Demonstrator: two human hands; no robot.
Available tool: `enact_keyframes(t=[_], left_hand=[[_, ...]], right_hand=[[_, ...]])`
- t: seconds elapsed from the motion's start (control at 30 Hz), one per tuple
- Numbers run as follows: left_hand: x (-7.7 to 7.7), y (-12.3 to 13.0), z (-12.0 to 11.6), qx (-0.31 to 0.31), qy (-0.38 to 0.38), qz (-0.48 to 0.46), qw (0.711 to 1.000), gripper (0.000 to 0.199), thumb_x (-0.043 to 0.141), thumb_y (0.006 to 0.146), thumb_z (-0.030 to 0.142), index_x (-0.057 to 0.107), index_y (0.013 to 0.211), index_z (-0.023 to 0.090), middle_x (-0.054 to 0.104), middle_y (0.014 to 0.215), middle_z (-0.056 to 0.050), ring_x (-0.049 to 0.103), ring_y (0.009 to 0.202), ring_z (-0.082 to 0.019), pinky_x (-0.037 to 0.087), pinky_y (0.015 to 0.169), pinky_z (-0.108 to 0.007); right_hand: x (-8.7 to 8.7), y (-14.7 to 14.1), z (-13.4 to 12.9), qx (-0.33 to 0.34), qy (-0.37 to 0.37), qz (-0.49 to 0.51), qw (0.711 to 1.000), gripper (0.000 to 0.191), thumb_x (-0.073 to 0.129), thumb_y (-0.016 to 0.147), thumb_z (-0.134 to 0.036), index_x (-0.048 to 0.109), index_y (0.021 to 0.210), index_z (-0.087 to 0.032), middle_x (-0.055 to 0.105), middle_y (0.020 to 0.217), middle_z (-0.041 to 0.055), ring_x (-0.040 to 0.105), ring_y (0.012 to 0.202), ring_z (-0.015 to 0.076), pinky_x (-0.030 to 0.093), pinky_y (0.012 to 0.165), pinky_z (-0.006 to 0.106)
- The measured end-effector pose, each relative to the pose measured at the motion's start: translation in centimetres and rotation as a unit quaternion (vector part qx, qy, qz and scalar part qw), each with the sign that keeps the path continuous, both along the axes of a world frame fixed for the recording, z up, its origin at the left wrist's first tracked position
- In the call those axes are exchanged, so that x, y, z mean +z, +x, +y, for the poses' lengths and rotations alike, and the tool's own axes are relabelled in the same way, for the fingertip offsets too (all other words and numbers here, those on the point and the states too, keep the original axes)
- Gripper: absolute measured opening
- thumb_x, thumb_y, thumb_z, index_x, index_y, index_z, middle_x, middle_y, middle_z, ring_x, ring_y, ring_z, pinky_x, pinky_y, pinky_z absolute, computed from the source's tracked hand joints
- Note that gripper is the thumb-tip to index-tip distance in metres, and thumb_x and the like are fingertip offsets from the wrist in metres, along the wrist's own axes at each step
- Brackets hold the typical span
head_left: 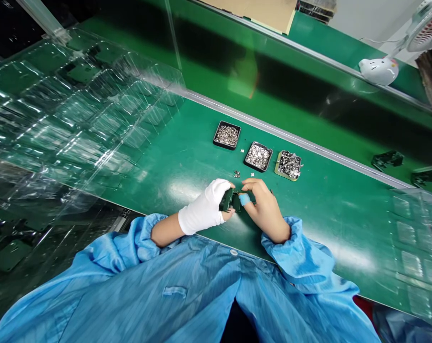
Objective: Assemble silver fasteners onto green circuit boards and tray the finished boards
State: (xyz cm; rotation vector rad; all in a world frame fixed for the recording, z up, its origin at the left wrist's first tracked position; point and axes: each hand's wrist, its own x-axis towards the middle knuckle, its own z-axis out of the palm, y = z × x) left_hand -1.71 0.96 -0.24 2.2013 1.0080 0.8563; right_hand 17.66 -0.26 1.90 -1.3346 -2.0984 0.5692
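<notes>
The green desk [180, 138] spreads under the hands and beyond them. Well to the left of the hands there are many clear plastic trays [76, 119], and other clear trays [412, 238] lie well to the right. The left hand [205, 207], in a white glove with bare fingertips, is closed on a small green board [227, 200]. The right hand [262, 205], with a blue wrap on one finger, is half bent beside it; its fingertips are partly covered, so I cannot tell whether they grip the board. Beyond the hands stand three small boxes [255, 167] of metal parts. The board is between the hands. Just past the fingers lie some loose metal pieces [237, 174].
</notes>
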Motion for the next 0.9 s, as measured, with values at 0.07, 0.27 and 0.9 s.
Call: enact_keyframes(t=[0.07, 0.27, 0.9], left_hand=[[0.6, -0.4, 0.3, -0.024, -0.038, 0.007, 0.999, 0.057, 0.064, 0.073, 0.034, 0.041, 0.122, 0.014, 0.056, 0.114, -0.013, 0.058, 0.106, -0.026, 0.051, 0.089, -0.041], [3.6, -0.6, 1.4, -0.005, 0.021, 0.201, 0.979, 0.009, 0.051, 0.082, 0.021, 0.060, 0.082, 0.018, 0.065, 0.076, -0.002, 0.064, 0.079, -0.021, 0.039, 0.105, -0.047], [1.7, -2.1, 0.2, 0.013, 0.003, 0.078, 0.997, 0.080, 0.067, 0.071, 0.056, 0.040, 0.130, 0.010, 0.054, 0.127, -0.020, 0.052, 0.120, -0.035, 0.042, 0.103, -0.051]], right_hand=[[0.0, -0.1, 0.0, 0.010, -0.018, 0.012, 1.000, 0.014, 0.046, 0.087, -0.012, 0.052, 0.096, -0.021, 0.063, 0.095, 0.0053, 0.060, 0.087, 0.0195, 0.048, 0.077, 0.030], [0.2, -1.0, -0.3, 0.053, -0.018, -0.033, 0.998, 0.019, 0.044, 0.083, -0.010, 0.054, 0.095, -0.021, 0.063, 0.092, 0.0065, 0.061, 0.087, 0.0217, 0.049, 0.076, 0.032], [-0.5, 3.0, 0.4, -0.034, -0.084, -0.045, 0.995, 0.013, 0.045, 0.090, -0.015, 0.057, 0.094, -0.019, 0.064, 0.090, 0.0052, 0.059, 0.082, 0.0201, 0.045, 0.075, 0.032]])
